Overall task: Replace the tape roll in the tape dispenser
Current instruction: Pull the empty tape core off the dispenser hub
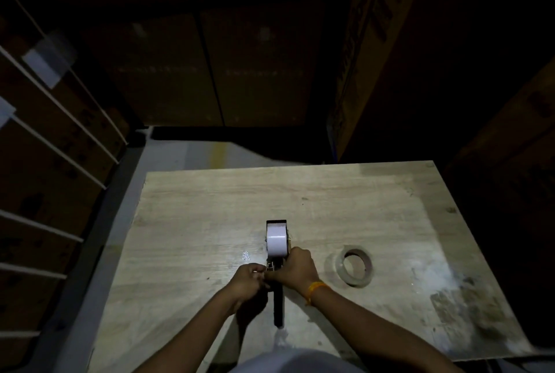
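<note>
Here both hands close on the tape dispenser (277, 267) near the middle of the wooden board (210, 207): the right hand (295, 267) wraps its body just behind the white tape roll (277, 241) seated in it, and the left hand (247, 279) pinches at its left side, though what the fingertips hold is too small to tell. The black handle points toward the person. A nearly spent roll (354, 266) lies flat to the right, apart from the hands. Dim cardboard boxes (210, 66) stand beyond.

A dim storeroom or warehouse: stacked cardboard boxes (210, 69) rise beyond the hands, strapped cartons (45, 162) stand to their left, around a bare wooden table (330, 192).
</note>
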Demonstrator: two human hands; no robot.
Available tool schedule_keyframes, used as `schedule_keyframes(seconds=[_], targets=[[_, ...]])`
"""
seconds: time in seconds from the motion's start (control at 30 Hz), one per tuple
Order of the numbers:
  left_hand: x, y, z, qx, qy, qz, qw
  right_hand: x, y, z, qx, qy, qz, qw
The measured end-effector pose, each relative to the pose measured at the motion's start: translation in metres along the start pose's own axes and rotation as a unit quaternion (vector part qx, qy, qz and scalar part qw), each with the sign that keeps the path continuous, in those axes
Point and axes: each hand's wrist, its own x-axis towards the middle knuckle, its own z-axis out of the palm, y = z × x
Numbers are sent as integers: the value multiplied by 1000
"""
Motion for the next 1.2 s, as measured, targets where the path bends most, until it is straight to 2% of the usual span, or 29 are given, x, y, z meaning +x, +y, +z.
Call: schedule_keyframes(seconds=[0.2, 0.33, 0.47, 0.53, 0.63, 0.7, 0.83, 1.03, 1.2], targets=[[4, 10, -8, -102, 57, 25, 993, 7, -4, -13, 160, 31, 44, 986], [5, 13, -6, -156, 86, 27, 984, 17, -1, -31, 270, -30, 108, 956], [4, 15, 4, -214, 65, 17, 974, 21, 1, -35, 394, -113, 162, 898], [4, 19, 10, -223, 56, -9, 973, 25, 6, -33, 410, -135, 186, 883], [4, 22, 19, -201, -13, -30, 979, 29, 8, -30, 427, -156, 190, 870], [5, 21, 25, -210, -35, -35, 976, 32, 7, -28, 419, -145, 187, 876], [12, 18, 35, -226, -1, -47, 973, 39, 2, -35, 300, -90, 165, 935], [26, 8, 44, -159, 21, -82, 984, 62, 2, -57, 261, -3, 172, 950], [27, 12, 43, -96, 2, -71, 993, 86, -6, -71, 213, -3, 158, 964]])
